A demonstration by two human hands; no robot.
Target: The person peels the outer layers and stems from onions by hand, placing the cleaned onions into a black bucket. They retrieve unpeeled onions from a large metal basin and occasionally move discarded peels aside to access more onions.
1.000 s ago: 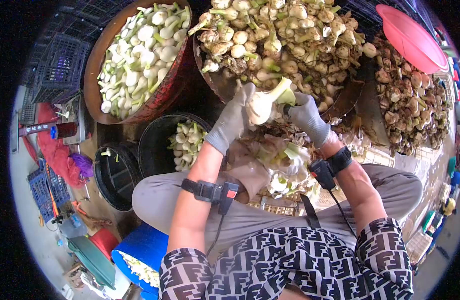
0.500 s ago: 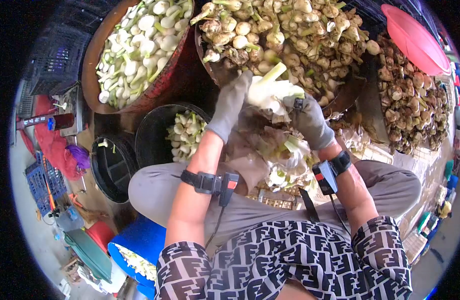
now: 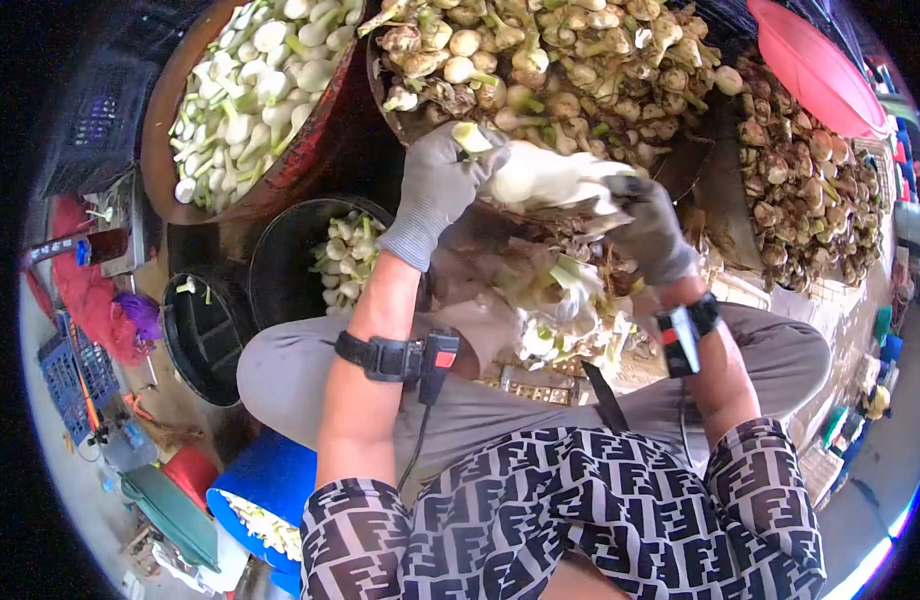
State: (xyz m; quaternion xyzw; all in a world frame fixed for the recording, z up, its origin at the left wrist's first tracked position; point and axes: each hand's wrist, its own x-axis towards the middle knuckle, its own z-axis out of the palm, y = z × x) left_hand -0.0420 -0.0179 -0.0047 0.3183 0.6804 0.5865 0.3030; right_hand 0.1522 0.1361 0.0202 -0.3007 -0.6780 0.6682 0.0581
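My left hand (image 3: pixel 442 190), in a grey glove, is closed around a white fresh garlic bulb (image 3: pixel 520 178); its cut green-tipped stalk (image 3: pixel 470 138) sticks out above the fingers. Loose papery skin stretches from the bulb to the right. My right hand (image 3: pixel 656 238), gloved too and blurred by motion, is closed at the end of this garlic skin (image 3: pixel 590 185). A small dark piece shows at its fingertips, too smeared to name. Below both hands lies a heap of peeled-off skins and stalk scraps (image 3: pixel 570 290), in front of my crossed legs.
A large tub (image 3: pixel 160 150) of cleaned garlic stands at upper left. Ahead is a wide basin (image 3: pixel 380 95) of unpeeled bulbs, with more dirty bulbs (image 3: pixel 805 190) and a pink basin (image 3: pixel 820 70) to the right. Black buckets (image 3: pixel 265 265) and a blue barrel (image 3: pixel 270 470) stand left.
My left hand has moved left and now wraps the stalk end of the bulb. The right hand has swung right and down, drawing the skin out sideways.
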